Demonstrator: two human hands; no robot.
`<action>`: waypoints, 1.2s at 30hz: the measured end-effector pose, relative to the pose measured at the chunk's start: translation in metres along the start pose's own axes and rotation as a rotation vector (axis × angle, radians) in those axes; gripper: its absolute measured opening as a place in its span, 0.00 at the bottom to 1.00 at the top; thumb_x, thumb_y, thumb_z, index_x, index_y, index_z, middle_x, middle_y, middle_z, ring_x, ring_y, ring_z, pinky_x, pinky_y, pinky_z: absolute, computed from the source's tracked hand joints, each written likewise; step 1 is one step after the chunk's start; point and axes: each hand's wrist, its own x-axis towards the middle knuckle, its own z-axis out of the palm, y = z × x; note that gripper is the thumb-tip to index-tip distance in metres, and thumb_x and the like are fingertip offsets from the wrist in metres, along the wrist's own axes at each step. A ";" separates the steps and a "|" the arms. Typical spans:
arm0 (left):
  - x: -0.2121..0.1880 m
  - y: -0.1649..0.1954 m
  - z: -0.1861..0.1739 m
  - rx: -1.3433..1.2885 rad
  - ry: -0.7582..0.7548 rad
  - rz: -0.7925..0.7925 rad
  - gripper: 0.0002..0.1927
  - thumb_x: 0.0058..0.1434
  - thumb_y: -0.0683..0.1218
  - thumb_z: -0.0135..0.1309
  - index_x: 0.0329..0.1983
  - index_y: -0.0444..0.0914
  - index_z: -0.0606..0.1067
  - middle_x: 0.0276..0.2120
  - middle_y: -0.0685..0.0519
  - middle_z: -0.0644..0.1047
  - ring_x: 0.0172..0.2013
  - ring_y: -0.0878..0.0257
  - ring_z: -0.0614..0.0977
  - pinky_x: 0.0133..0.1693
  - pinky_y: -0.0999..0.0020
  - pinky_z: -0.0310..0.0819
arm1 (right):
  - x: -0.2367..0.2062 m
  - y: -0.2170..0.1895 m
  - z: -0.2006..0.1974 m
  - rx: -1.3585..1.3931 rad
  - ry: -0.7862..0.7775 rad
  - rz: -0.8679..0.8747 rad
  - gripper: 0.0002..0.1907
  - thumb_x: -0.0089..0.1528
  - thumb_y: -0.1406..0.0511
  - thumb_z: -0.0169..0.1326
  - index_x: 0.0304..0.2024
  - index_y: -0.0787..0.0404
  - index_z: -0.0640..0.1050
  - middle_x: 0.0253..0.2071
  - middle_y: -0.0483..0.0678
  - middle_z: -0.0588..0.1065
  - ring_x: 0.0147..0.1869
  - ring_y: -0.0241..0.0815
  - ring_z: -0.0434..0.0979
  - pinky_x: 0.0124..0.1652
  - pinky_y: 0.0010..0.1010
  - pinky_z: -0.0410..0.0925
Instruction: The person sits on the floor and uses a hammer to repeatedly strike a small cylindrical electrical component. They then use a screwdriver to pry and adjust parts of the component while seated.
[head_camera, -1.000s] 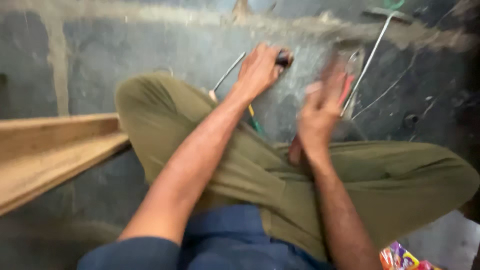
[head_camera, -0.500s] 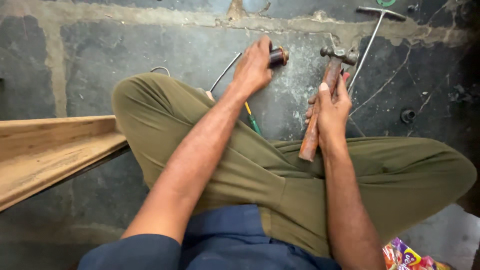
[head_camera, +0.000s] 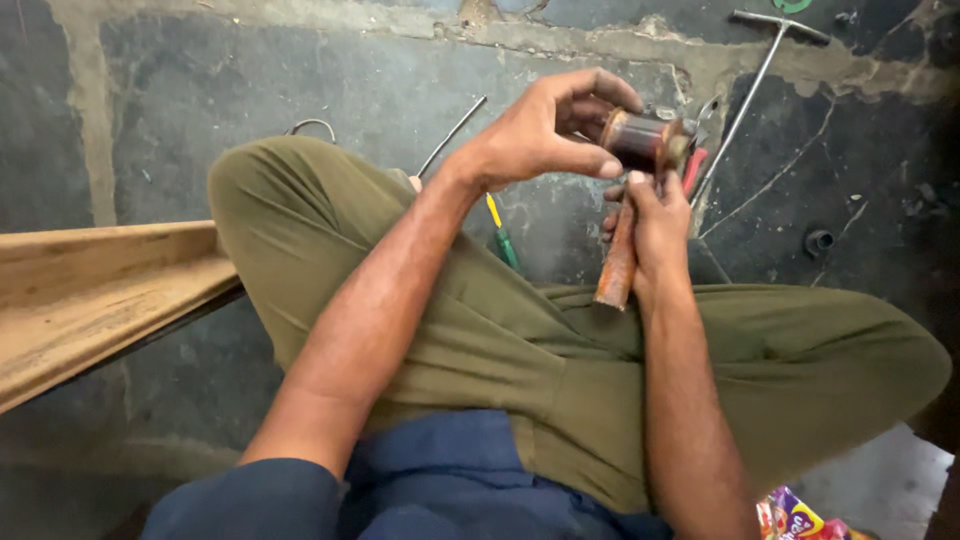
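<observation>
Head view looks down on a person seated cross-legged on a dark stone floor (head_camera: 300, 90). The left hand (head_camera: 545, 130) is curled about a small dark cylinder with a coppery band, a wound motor part (head_camera: 640, 140) by the look of it, thumb below and fingers over the top, so it has a firm pinch on it. The right hand (head_camera: 655, 225) is closed around the wooden handle of a hammer (head_camera: 617, 260), gripping high up near the head, which sits hidden behind the cylinder.

As to progress, my judgement is that the work is in its middle: the part is lifted off the floor and brought against the hammer, both held up above the lap, but nothing shows it seated, freed or set down. Whether any striking is done I cannot tell.

The cylinder's long axis lies roughly level, running left to right across the view, its paler end facing right. The hammer handle runs nearly upright in the picture, butt end pointing down toward the knee.

Around them lie a green-handled screwdriver (head_camera: 503, 235), a long T-handled rod (head_camera: 755, 90), red-handled pliers (head_camera: 695, 165) and, at left, a wooden plank (head_camera: 90, 290).
</observation>
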 end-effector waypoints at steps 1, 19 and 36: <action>-0.002 0.004 0.002 -0.042 -0.033 -0.005 0.33 0.56 0.40 0.70 0.64 0.34 0.71 0.53 0.48 0.81 0.55 0.61 0.82 0.58 0.61 0.81 | 0.000 0.001 0.001 -0.027 0.018 0.031 0.13 0.69 0.65 0.51 0.55 0.61 0.72 0.34 0.46 0.77 0.25 0.37 0.74 0.24 0.29 0.70; -0.005 0.007 0.010 -0.368 -0.207 0.086 0.29 0.68 0.48 0.66 0.68 0.33 0.72 0.60 0.47 0.79 0.63 0.60 0.80 0.70 0.60 0.74 | -0.001 0.014 0.009 -0.163 -0.002 0.038 0.17 0.66 0.63 0.55 0.57 0.58 0.71 0.40 0.45 0.74 0.37 0.39 0.78 0.33 0.36 0.76; 0.023 -0.049 -0.026 -0.635 0.578 -0.051 0.30 0.65 0.66 0.53 0.51 0.36 0.72 0.37 0.48 0.80 0.34 0.62 0.84 0.33 0.64 0.82 | -0.047 0.026 0.095 -1.342 -0.421 -0.388 0.28 0.59 0.61 0.62 0.57 0.64 0.69 0.45 0.63 0.73 0.43 0.68 0.77 0.40 0.56 0.69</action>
